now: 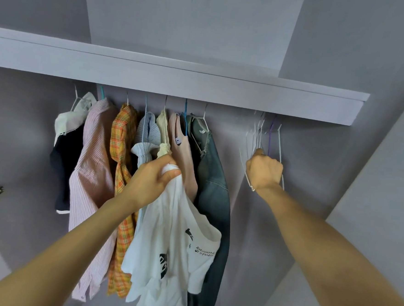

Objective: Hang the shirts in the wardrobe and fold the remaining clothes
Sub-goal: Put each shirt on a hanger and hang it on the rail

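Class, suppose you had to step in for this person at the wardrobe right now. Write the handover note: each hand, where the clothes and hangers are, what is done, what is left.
Left hand: grips the white printed T-shirt bunched at its top; it hangs loose in front of the rail, not on a hanger.
Right hand: closed round the empty hangers at the right end of the rail.
Done: hung shirts fill the left and middle of the rail, ending with the dark denim one.
Left: free one hanger, put the T-shirt on it, hang it. Clothes to fold are not in view.
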The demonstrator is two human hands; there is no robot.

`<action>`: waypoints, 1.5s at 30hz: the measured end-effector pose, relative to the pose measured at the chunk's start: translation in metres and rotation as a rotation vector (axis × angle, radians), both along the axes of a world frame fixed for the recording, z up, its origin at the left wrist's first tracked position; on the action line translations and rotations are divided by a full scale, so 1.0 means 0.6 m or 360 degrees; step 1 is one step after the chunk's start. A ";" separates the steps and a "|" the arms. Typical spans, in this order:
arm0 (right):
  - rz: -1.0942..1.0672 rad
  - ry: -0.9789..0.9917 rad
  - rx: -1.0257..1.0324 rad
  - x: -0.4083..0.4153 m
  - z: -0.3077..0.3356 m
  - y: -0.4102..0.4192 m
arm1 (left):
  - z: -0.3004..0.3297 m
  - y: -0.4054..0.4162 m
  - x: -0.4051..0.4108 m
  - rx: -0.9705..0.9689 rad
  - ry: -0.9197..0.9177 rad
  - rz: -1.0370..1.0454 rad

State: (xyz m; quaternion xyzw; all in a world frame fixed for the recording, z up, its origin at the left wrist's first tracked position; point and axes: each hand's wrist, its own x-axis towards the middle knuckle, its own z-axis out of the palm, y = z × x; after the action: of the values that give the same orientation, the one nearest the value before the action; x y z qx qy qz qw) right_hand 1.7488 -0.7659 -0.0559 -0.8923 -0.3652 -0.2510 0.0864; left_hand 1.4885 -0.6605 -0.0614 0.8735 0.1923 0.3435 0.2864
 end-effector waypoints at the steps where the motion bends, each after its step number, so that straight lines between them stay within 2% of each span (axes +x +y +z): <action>1: 0.0010 0.0044 0.0076 -0.003 0.001 0.001 | 0.000 -0.001 -0.002 -0.0003 0.0002 0.0005; 7: 0.0143 0.0630 0.0673 -0.084 -0.040 -0.032 | -0.013 -0.009 -0.028 0.0137 0.0147 0.0070; 10: 0.0282 0.0711 0.1059 -0.140 -0.094 -0.074 | -0.029 -0.018 -0.049 0.0249 0.0333 0.0248; 12: 0.0436 0.0760 0.1184 -0.175 -0.130 -0.107 | -0.040 -0.027 -0.061 0.0190 0.0381 0.0244; 13: 0.0509 0.0875 0.1216 -0.191 -0.142 -0.120 | -0.046 -0.032 -0.065 0.0125 0.0380 0.0206; 15: 0.0628 0.1369 0.1313 -0.210 -0.152 -0.133 | -0.056 -0.044 -0.074 -0.0060 0.0385 0.0143; 17: 0.0556 0.1877 0.1404 -0.210 -0.152 -0.130 | -0.063 -0.057 -0.079 -0.0239 0.0382 0.0152; 18: 0.0443 0.1993 0.1363 -0.210 -0.152 -0.129 | -0.068 -0.064 -0.084 -0.0314 0.0366 0.0184; 20: 0.0206 0.1961 0.1194 -0.208 -0.153 -0.128 | -0.075 -0.075 -0.089 -0.0425 0.0312 0.0266; 22: 0.0074 0.1810 0.1208 -0.219 -0.164 -0.140 | -0.080 -0.082 -0.095 -0.0481 0.0265 0.0360; 25: 0.0211 0.1596 0.1418 -0.249 -0.186 -0.172 | -0.085 -0.089 -0.107 -0.0502 0.0225 0.0435; 27: 0.0339 0.1586 0.1365 -0.265 -0.196 -0.180 | -0.087 -0.091 -0.114 -0.0505 0.0231 0.0466; 28: 0.0373 0.1652 0.1259 -0.268 -0.199 -0.179 | -0.088 -0.091 -0.117 -0.0516 0.0232 0.0479; 31: 0.0366 0.2216 0.0784 -0.272 -0.191 -0.159 | -0.092 -0.089 -0.124 -0.0525 0.0246 0.0482; 32: 0.0336 0.2291 0.0683 -0.274 -0.191 -0.152 | -0.094 -0.089 -0.127 -0.0528 0.0260 0.0468; 33: 0.0307 0.2223 0.0681 -0.275 -0.195 -0.145 | -0.096 -0.089 -0.131 -0.0536 0.0269 0.0446; 36: 0.0220 0.1627 0.0800 -0.288 -0.218 -0.142 | -0.105 -0.088 -0.146 -0.0564 0.0305 0.0385; 38: 0.0260 0.1415 0.0820 -0.302 -0.240 -0.156 | -0.112 -0.087 -0.158 -0.0564 0.0334 0.0389; 42: 0.0445 0.1475 0.1114 -0.317 -0.241 -0.169 | -0.118 -0.082 -0.172 -0.0599 0.0320 0.0380; 45: 0.0414 0.1789 0.1239 -0.309 -0.215 -0.143 | -0.116 -0.081 -0.173 -0.0907 0.0180 0.0299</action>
State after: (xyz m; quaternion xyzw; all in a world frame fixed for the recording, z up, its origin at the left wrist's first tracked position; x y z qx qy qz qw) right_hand 1.5635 -0.8518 -0.1846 -0.7400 -0.2526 0.1489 0.6053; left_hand 1.3847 -0.7088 -0.1310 0.7542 0.3764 0.2515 0.4757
